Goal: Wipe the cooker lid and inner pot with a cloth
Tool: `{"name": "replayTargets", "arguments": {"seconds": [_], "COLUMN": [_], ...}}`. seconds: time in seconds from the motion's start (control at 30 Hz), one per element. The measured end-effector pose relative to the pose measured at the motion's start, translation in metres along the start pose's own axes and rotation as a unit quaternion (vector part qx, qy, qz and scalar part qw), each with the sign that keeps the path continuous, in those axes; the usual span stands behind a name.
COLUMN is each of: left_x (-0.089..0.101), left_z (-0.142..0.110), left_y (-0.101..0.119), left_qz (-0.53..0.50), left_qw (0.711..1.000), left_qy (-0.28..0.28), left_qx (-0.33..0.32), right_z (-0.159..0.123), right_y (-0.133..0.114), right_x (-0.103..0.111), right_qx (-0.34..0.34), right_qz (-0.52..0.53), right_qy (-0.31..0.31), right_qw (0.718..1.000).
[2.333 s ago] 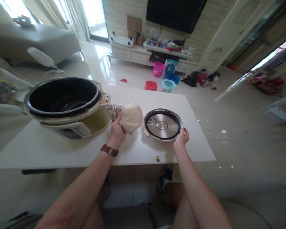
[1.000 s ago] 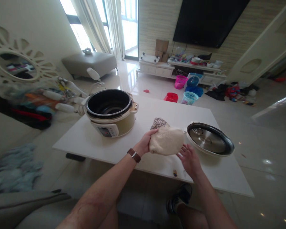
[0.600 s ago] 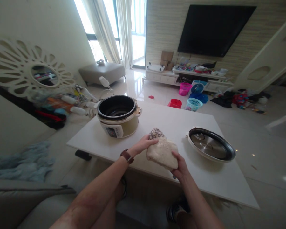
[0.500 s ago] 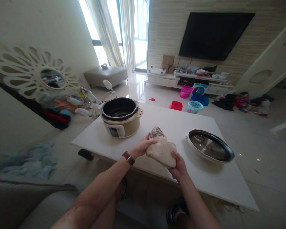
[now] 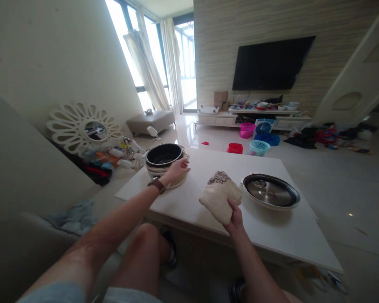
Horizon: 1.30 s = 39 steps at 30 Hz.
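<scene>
My right hand [image 5: 236,215] grips a folded cream cloth [image 5: 220,198] with a brown pattern at its top corner, held up over the front of the white table [image 5: 265,235]. Its thumb lies on the cloth's face. On the left, my left hand [image 5: 177,169] is at the right side of an electric cooker [image 5: 176,182], close to its side handle. The fingers are stretched out and hold nothing; whether they touch the cooker I cannot tell. No lid covers the cooker, and its dark inner pot [image 5: 164,155] shows. The detached lid [image 5: 270,192] lies inner side up at the table's right.
My knees are under the table's front edge. A grey sofa [image 5: 28,248] is at the left. Beyond the table stand a red stool [image 5: 234,148], a light blue basket [image 5: 259,148] and a pink basket [image 5: 247,130]. A flower-framed mirror [image 5: 66,130] leans by the left wall.
My left hand has let go of the cloth and moved left to the cooker. The cloth stays in my right hand. The camera's view has tilted up.
</scene>
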<state>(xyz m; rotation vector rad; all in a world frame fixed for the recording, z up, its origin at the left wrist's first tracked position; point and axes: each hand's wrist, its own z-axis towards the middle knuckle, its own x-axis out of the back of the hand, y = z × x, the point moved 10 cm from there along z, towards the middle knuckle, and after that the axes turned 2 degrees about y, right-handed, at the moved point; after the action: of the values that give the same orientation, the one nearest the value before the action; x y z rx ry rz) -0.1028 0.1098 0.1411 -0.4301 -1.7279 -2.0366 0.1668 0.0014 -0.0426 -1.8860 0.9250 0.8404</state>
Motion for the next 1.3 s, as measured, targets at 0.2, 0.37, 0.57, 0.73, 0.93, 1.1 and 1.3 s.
{"name": "replayTargets", "arguments": {"seconds": [0.2, 0.37, 0.57, 0.73, 0.93, 1.1, 1.3], "left_x": [0.098, 0.096, 0.086, 0.085, 0.098, 0.14, 0.214], "left_z": [0.041, 0.039, 0.039, 0.034, 0.034, 0.054, 0.078], "left_y": [-0.056, -0.08, -0.074, -0.067, -0.06, -0.027, 0.033], "left_qz": [0.394, 0.411, 0.444, 0.469, 0.487, 0.39, 0.174], "left_qw": [0.918, 0.909, 0.894, 0.88, 0.868, 0.903, 0.938], "left_qy": [-0.031, -0.067, -0.054, -0.02, 0.063, 0.169, 0.297], "left_qx": [0.023, 0.006, -0.038, -0.066, -0.076, -0.068, -0.039], "right_z": [-0.012, -0.009, -0.004, -0.001, -0.001, 0.002, 0.01], "right_y": [-0.039, -0.048, -0.046, -0.044, -0.045, -0.045, -0.048], "right_x": [-0.009, 0.013, 0.022, 0.021, 0.014, 0.018, 0.027], "right_qx": [0.072, 0.09, 0.087, 0.086, 0.089, 0.09, 0.105], "right_qz": [0.015, 0.01, -0.001, -0.003, 0.003, -0.001, 0.004], "right_qy": [-0.04, 0.023, 0.044, 0.032, -0.002, 0.012, 0.05], "right_qw": [0.996, 0.996, 0.995, 0.996, 0.996, 0.996, 0.993]}}
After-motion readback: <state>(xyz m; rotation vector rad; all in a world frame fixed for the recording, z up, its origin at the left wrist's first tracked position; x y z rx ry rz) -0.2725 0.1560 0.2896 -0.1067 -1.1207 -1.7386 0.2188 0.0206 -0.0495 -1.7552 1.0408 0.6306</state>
